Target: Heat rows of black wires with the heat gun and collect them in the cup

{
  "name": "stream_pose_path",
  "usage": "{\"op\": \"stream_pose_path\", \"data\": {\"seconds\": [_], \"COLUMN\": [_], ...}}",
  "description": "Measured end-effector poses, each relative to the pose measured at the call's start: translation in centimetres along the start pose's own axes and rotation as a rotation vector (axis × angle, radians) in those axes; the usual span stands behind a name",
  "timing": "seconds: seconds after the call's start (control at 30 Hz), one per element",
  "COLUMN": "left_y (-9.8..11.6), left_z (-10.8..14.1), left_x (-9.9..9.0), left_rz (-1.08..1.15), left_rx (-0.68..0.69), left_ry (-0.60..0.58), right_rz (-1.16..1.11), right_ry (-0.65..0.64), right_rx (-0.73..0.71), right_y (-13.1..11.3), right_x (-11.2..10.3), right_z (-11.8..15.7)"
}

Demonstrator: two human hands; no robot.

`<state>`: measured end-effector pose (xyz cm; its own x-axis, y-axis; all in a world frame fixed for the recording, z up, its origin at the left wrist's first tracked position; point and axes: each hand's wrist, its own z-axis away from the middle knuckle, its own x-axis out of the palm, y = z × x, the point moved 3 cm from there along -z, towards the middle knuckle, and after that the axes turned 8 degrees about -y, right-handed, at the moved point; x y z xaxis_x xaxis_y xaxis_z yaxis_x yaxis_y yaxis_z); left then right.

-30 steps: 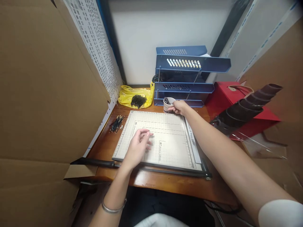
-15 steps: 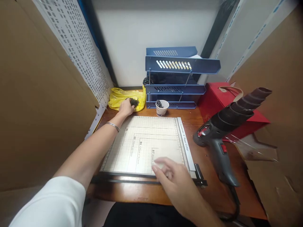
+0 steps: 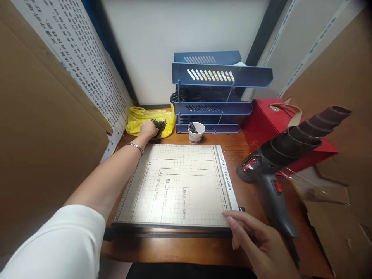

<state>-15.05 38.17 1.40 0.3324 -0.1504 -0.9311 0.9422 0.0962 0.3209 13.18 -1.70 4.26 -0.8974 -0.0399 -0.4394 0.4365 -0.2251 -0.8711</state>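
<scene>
My left hand (image 3: pixel 148 128) reaches to the far left, its fingers closed around or against a bundle of thin dark strands (image 3: pixel 159 127) on a yellow plastic bag (image 3: pixel 135 118). The fingertips are partly hidden behind the hand. Over the near right corner of the paper cutter (image 3: pixel 174 193), my right hand (image 3: pixel 252 236) is half curled, fingers apart, with nothing visible in it. A white paper cup (image 3: pixel 196 136) holding more dark pieces stands just beyond the cutter board.
A blue multi-tier tray rack (image 3: pixel 222 75) stands at the back. To the right are a red box (image 3: pixel 257 116) and a black heat gun (image 3: pixel 273 190) with its cord. Cardboard (image 3: pixel 43 147) walls flank the wooden table (image 3: pixel 162 248).
My right hand has moved right, off the board's middle to the cutter's corner. My left hand stays at the dark bundle. The camera view has shifted slightly.
</scene>
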Motion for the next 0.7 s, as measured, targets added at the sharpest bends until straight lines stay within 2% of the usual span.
{"op": "stream_pose_path", "data": {"seconds": [0.17,0.33,0.47,0.6,0.7], "left_y": [-0.7,-1.4,-2.3,-3.0,-3.0], "left_z": [-0.3,0.0,0.2,0.2,0.0], "left_x": [0.1,-0.2,-0.5,-1.0,-1.3], "left_rz": [-0.041,-0.006,0.034,0.061,0.074], "left_rx": [-0.048,-0.043,-0.063,-0.086,-0.099], "left_ry": [0.005,0.023,0.03,0.034,0.035], "right_rz": [-0.005,-0.029,-0.076,-0.104,-0.095], "right_ry": [-0.046,-0.105,-0.176,-0.231,-0.19], "right_rx": [-0.018,-0.105,-0.114,-0.083,-0.073], "right_y": [-1.4,-4.1,-5.5,-6.0,-6.1], "right_x": [0.7,1.8,3.2,3.9,3.7], "right_z": [-1.0,-3.6,-5.3,-5.6,-5.4]}}
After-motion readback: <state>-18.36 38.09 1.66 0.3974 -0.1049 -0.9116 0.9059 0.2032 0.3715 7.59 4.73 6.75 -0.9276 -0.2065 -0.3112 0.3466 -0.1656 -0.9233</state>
